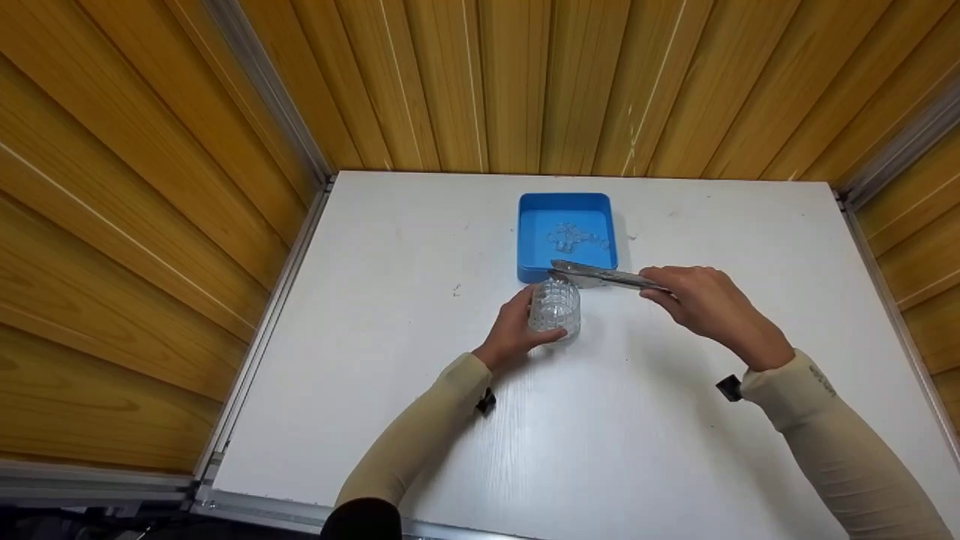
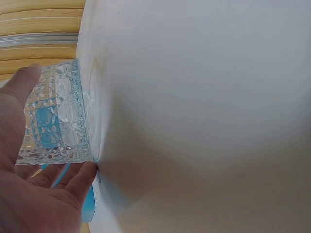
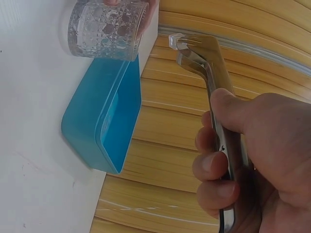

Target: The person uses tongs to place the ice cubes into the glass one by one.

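A clear patterned glass (image 1: 556, 306) stands upright on the white table, with my left hand (image 1: 516, 330) holding its side. In the left wrist view, thumb and fingers reach around the glass (image 2: 63, 116), low against the tabletop. My right hand (image 1: 697, 304) grips metal tongs (image 1: 611, 277), whose tips hover just above the glass. The right wrist view shows a small clear piece (image 3: 175, 41) caught at the ends of the tongs (image 3: 212, 80). Behind the glass sits a blue square tray (image 1: 523, 232) with several clear pieces (image 1: 568, 237) lying in it.
The white table (image 1: 390, 300) has a metal-framed edge on its left. Wood-patterned panels (image 1: 510, 90) rise behind the table and along both sides. The tray's near wall is close to the glass and below the tongs.
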### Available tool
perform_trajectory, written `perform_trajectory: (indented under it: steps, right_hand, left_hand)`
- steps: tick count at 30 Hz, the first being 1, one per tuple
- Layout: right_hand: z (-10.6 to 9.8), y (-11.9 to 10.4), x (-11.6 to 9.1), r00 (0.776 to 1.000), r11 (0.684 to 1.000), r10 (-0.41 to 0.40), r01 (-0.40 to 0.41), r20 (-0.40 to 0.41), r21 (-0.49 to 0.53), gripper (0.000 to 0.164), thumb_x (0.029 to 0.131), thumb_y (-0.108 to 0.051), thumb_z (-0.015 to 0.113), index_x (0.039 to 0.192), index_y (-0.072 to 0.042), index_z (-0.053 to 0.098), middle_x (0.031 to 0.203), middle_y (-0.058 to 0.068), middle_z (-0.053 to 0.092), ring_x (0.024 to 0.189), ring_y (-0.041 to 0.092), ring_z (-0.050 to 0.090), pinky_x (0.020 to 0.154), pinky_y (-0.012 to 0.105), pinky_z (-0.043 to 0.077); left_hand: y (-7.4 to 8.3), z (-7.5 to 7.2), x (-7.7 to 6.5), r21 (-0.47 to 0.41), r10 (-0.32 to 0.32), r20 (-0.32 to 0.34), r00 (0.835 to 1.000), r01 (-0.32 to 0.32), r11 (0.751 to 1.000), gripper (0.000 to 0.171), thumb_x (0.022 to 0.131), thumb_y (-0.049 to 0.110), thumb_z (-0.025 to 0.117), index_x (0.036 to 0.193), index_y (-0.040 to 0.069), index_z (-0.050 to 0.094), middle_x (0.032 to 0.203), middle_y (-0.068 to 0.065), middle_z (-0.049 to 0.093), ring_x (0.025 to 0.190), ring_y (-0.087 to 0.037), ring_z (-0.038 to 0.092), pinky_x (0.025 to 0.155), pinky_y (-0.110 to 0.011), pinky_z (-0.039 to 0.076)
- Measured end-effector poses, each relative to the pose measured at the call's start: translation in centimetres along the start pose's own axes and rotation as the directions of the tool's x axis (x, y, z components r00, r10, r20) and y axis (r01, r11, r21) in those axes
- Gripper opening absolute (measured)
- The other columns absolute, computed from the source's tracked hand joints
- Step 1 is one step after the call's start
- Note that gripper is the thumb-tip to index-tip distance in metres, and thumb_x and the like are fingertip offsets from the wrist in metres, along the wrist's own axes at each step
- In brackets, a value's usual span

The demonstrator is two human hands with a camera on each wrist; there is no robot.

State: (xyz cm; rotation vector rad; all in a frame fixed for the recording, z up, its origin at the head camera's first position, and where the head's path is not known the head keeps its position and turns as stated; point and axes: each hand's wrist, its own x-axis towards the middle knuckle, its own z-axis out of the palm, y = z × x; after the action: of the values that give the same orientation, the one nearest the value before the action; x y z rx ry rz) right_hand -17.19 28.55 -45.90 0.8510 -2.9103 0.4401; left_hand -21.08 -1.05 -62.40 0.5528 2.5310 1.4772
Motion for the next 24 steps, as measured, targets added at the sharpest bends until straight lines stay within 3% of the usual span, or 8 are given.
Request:
perform_trajectory:
  steps: [17,24]
  right_hand:
    - [0.41,-0.08,0.02,0.994,0.995,0.094,-0.092,0.062,-0.023,0.032,0.098,-0.021,0.072,0.127,-0.007,0.066,0.106,0.012,0.075,0.085,0.029,0.068,0.077,0.053,0.057]
    - [0.60,0.05,-0.01,0.995,0.996,0.085,-0.085,0.056,-0.014,0.031,0.098,-0.021,0.072,0.125,-0.007,0.067,0.105,0.010,0.075,0.084,0.026,0.067,0.075,0.051,0.057]
  left_hand:
    - [0.03,-0.15,0.07,-0.042,0.010,0.002,1.000,-0.010,0.999,0.092,0.080,0.042,0.089,0.153,0.013,0.041,0.144,-0.001,0.057,0.127,-0.013,0.056,0.106,-0.032,0.048]
    - [0.03,-0.13,0.10,-0.036,0.019,0.001,1.000,-0.019,0.999,0.093,0.080,0.041,0.089,0.154,0.012,0.041,0.143,-0.003,0.057,0.125,-0.014,0.056,0.105,-0.031,0.049]
